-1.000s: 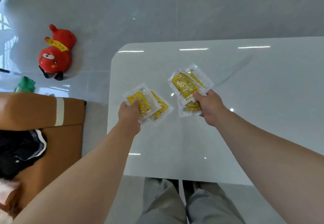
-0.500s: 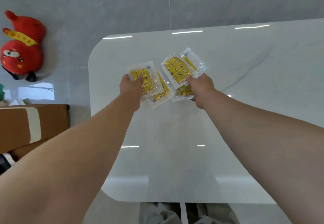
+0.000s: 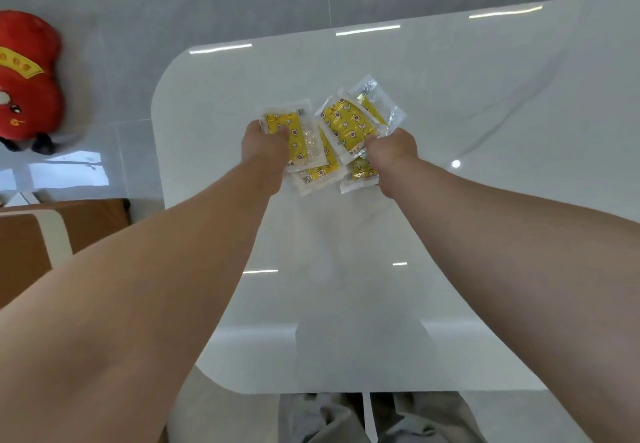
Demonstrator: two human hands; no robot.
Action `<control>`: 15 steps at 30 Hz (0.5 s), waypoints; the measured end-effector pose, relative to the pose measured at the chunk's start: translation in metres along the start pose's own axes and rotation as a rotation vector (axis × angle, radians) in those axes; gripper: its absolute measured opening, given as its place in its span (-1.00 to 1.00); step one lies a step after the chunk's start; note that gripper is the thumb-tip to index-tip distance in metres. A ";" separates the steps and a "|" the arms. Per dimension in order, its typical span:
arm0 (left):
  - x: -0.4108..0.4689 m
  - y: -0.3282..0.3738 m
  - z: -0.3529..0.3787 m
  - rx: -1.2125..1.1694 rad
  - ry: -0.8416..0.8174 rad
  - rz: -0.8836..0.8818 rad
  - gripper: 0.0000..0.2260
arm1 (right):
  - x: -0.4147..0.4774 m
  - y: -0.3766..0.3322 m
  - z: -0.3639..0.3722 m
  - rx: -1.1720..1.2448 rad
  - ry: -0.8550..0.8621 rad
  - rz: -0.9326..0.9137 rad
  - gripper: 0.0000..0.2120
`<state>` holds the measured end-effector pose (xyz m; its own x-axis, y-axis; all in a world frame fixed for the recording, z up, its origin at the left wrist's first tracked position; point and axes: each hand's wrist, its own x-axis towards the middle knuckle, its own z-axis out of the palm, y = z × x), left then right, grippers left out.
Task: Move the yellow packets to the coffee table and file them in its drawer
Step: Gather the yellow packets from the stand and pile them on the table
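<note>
Both my hands are stretched out over the glossy white coffee table (image 3: 485, 172). My left hand (image 3: 265, 146) grips a small stack of yellow packets in clear wrappers (image 3: 304, 144). My right hand (image 3: 393, 151) grips another fanned stack of yellow packets (image 3: 349, 123). The two stacks touch and overlap slightly between my hands. Whether the packets rest on the table top or hang just above it I cannot tell. No drawer is visible in this view.
A red plush toy (image 3: 26, 78) lies on the grey tiled floor at the left. A brown cardboard box with white tape (image 3: 52, 234) stands left of the table. My legs in grey trousers (image 3: 346, 418) show below the table's near edge.
My hands have drawn together, so the two stacks of packets now meet. The view has moved forward over the table, and the plush toy and box have slid toward the left edge.
</note>
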<state>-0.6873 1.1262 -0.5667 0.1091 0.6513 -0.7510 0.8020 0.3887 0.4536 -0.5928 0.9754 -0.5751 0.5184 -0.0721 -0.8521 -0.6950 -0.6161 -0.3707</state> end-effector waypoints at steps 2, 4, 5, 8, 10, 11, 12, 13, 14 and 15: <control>0.001 -0.005 0.002 0.020 0.006 0.004 -0.88 | 0.002 0.003 0.001 -0.037 0.022 0.012 -0.56; 0.000 -0.007 0.004 0.067 0.016 0.035 -0.84 | 0.002 0.002 0.002 -0.085 0.047 0.019 -0.56; 0.000 -0.008 0.005 0.099 0.025 0.061 -0.79 | 0.002 0.002 0.002 -0.115 0.066 0.019 -0.59; 0.002 -0.010 0.005 0.201 0.057 0.114 -0.62 | 0.004 0.005 0.004 -0.191 0.115 0.019 -0.57; 0.001 -0.011 0.004 0.216 0.043 0.090 -0.53 | 0.004 0.006 0.004 -0.229 0.153 0.036 -0.44; 0.000 -0.013 0.002 0.217 0.031 0.065 -0.49 | 0.003 0.007 0.003 -0.247 0.163 0.052 -0.39; -0.002 -0.014 0.001 0.223 0.027 0.045 -0.46 | 0.002 0.007 0.003 -0.270 0.171 0.064 -0.36; -0.003 -0.015 -0.002 0.232 0.028 0.031 -0.45 | 0.000 0.008 0.002 -0.303 0.176 0.069 -0.35; -0.005 -0.017 -0.005 0.248 0.033 0.026 -0.44 | -0.003 0.009 0.002 -0.351 0.175 0.063 -0.36; -0.009 -0.017 -0.008 0.269 0.033 0.018 -0.44 | -0.008 0.009 0.001 -0.404 0.168 0.053 -0.37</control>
<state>-0.7069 1.1194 -0.5640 0.1093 0.6792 -0.7257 0.9278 0.1923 0.3197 -0.6040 0.9708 -0.5717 0.5842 -0.2182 -0.7817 -0.4896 -0.8630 -0.1250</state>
